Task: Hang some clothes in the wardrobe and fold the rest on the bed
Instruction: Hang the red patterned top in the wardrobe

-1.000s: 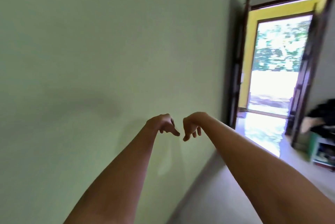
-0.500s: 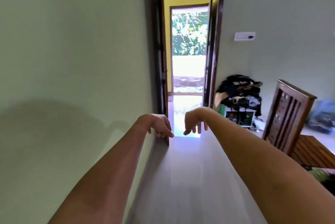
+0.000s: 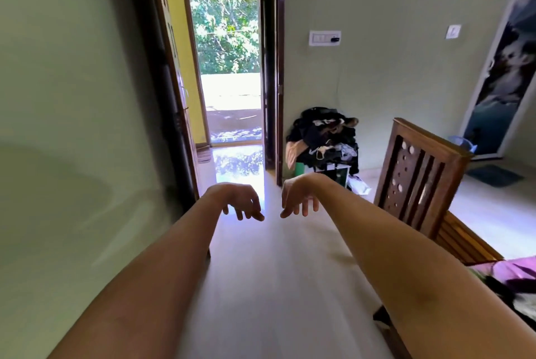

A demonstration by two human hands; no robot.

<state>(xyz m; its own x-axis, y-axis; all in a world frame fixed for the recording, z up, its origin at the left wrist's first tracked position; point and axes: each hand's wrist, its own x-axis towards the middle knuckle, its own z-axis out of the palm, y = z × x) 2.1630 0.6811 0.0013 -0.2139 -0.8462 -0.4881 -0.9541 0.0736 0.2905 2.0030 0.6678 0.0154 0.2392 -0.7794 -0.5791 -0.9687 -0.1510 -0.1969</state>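
Both arms stretch forward at mid-height. My left hand (image 3: 240, 202) hangs from the wrist with loosely drooping fingers and holds nothing. My right hand (image 3: 298, 199) hangs the same way, a short gap to its right, also empty. A dark pile of clothes (image 3: 324, 138) sits heaped on a small stand in the far corner beside the door. The wooden bed end (image 3: 417, 173) rises at the right, with a purple and dark cloth (image 3: 510, 277) lying on the bed at the right edge. No wardrobe is in sight.
A pale green wall (image 3: 72, 126) runs along the left. An open dark wooden door (image 3: 165, 83) leads to a bright hallway and an outer doorway. Pale floor (image 3: 275, 286) stretches ahead. A switch plate (image 3: 324, 38) hangs on the far wall; a printed panel (image 3: 504, 68) stands at far right.
The view has swung right, from the bare wall to the doorway, clothes pile and bed. Both hands stay raised and empty; their fingers have loosened and droop more.
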